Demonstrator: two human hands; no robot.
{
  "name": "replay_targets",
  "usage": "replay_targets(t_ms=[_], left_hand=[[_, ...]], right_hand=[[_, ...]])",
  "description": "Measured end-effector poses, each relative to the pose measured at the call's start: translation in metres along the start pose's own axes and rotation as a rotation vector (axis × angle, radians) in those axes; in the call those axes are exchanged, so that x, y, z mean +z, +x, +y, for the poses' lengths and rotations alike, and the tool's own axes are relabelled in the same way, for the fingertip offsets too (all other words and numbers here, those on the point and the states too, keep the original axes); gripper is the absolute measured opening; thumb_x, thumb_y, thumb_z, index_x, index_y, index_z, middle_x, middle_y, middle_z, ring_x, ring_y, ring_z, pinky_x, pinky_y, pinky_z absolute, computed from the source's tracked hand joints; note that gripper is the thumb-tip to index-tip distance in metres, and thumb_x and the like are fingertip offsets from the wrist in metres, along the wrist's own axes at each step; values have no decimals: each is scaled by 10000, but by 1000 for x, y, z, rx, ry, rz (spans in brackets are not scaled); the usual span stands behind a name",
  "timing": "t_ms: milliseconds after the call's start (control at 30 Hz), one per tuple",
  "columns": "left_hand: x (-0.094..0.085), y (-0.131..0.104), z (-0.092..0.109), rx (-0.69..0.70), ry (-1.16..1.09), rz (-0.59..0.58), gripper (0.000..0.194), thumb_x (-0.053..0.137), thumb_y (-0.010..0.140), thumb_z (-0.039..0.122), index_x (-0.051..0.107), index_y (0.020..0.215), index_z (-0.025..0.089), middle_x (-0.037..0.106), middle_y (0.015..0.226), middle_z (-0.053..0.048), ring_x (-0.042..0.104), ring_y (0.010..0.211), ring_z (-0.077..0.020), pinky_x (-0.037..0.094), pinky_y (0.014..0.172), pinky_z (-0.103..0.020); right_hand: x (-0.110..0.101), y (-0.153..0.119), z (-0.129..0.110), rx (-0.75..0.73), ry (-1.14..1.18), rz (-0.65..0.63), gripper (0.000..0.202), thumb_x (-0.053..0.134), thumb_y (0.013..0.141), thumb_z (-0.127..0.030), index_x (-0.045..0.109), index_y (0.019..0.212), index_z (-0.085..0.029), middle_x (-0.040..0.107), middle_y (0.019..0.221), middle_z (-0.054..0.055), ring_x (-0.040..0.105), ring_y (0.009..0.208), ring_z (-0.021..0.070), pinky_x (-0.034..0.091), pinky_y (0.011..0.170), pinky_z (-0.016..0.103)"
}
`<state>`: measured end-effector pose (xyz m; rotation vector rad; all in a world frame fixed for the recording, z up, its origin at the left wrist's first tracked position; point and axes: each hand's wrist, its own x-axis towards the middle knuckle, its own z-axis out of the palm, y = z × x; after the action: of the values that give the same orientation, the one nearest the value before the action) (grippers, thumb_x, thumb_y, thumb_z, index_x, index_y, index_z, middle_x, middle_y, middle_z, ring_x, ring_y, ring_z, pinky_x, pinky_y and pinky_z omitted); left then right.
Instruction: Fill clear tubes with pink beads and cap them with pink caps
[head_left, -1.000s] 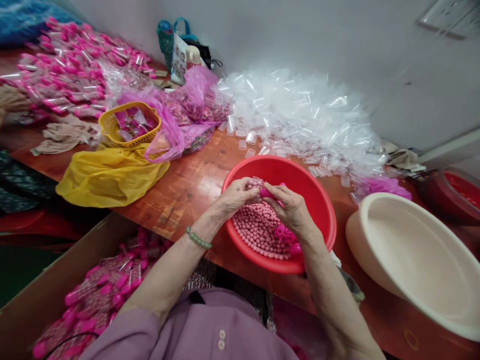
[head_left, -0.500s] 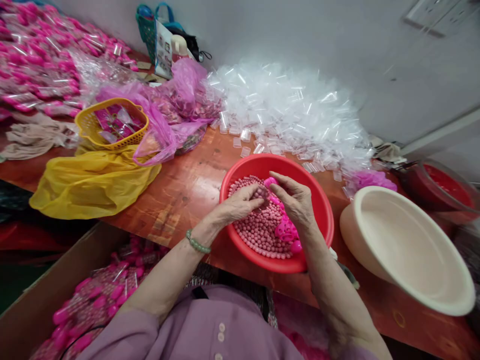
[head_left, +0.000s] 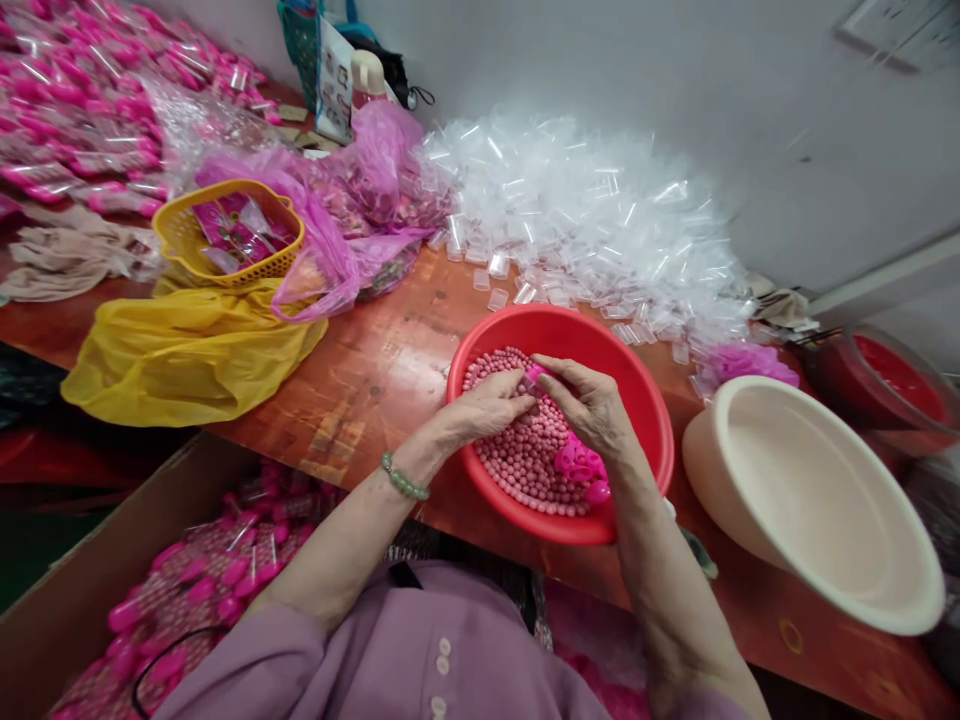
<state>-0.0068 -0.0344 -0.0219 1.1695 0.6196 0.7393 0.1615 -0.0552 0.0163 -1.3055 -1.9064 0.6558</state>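
Left hand (head_left: 491,403) holds clear piece (head_left: 528,388), right hand (head_left: 592,402) pinches pink piece (head_left: 535,373); right of fingers is room until red basin (head_left: 661,420) edge.

Pink beads (head_left: 517,455) lie heaped in a red basin (head_left: 641,405).

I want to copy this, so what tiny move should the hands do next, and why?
Maybe the right hand should gently press the bright pink piece toward the left hand, because both hands' fingertips are close around it, over the red basin.
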Motion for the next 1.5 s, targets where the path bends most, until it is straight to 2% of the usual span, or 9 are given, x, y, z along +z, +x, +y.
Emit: replay_targets(t_ms=[133, 267, 533, 733, 867, 1000, 1100, 1300, 1500], left_hand=[[0, -2, 4, -11, -162, -25, 251, 769, 740, 294, 574, 806, 150, 543, 692, 28, 475, 612, -83, 361, 573, -223], [-1, -1, 6, -28, -338, -60, 384, 840, 662, 381, 592, 819, 134, 597, 754, 0, 576, 705, -107, 443, 663, -239], [-4, -3, 9, -40, -401, -118, 439, 897, 601, 421, 650, 798, 115, 641, 763, -22, 595, 720, -119, 460, 723, -268], [-4, -3, 10, -44, -452, -105, 464, 923, 556, 411, 669, 796, 106, 642, 719, -13, 589, 663, -107, 451, 668, -246], [-7, 0, 10, -51, -527, -101, 422, 891, 625, 379, 673, 863, 108, 688, 737, -43, 641, 674, -132, 488, 690, -259], [-9, 3, 18, -174, -596, -93, 398, 700, 816, 521, 660, 787, 126, 676, 641, -53, 625, 568, -141, 525, 643, -285], [-5, 7, 25, -298, -611, 1, 455, 559, 898, 554, 636, 721, 143, 616, 541, -33, 561, 449, -135, 492, 525, -275], [9, 10, 28, -213, -615, 400, 296, 509, 895, 171, 522, 600, 161, 525, 487, 47, 467, 410, -63, 390, 462, -181], [12, 7, 27, -181, -584, 434, 321, 455, 881, 130, 482, 562, 165, 496, 468, 52, 436, 405, -54, 356, 437, -170]], right_hand=[[2, -2, -4, -150, -233, -111, 561, 666, 870, -401, 551, 1375, -185, 674, 1248, 145, 640, 1136, 277, 499, 1010, 468], [13, -5, -4, -228, -489, -109, 876, 712, 793, -435, 319, 1507, -116, 570, 1310, 230, 571, 1184, 370, 507, 953, 553], [15, -5, -1, -391, -686, -34, 779, 638, 786, -363, 328, 1451, -100, 623, 1152, 210, 604, 1016, 359, 538, 850, 527], [16, -7, -6, -349, -646, -69, 781, 608, 842, -336, 254, 1506, -125, 571, 1284, 229, 585, 1150, 368, 537, 909, 546], [19, -8, -2, -413, -654, 68, 824, 615, 856, -334, 185, 1525, -121, 546, 1328, 247, 569, 1201, 373, 533, 935, 571], [21, -5, 0, -505, -662, 145, 734, 653, 829, -362, 320, 1443, -137, 627, 1161, 197, 637, 1027, 326, 578, 817, 485], [23, -2, -1, -535, -665, 108, 681, 643, 824, -351, 365, 1404, -129, 638, 1137, 191, 642, 987, 313, 574, 798, 464], [30, -2, 1, -581, -731, 104, 671, 595, 825, -293, 340, 1423, -128, 663, 1146, 189, 656, 1032, 312, 559, 852, 474], [31, 1, 1, -677, -775, 137, 658, 586, 859, -339, 350, 1427, -106, 699, 1073, 178, 681, 940, 290, 542, 814, 453]])
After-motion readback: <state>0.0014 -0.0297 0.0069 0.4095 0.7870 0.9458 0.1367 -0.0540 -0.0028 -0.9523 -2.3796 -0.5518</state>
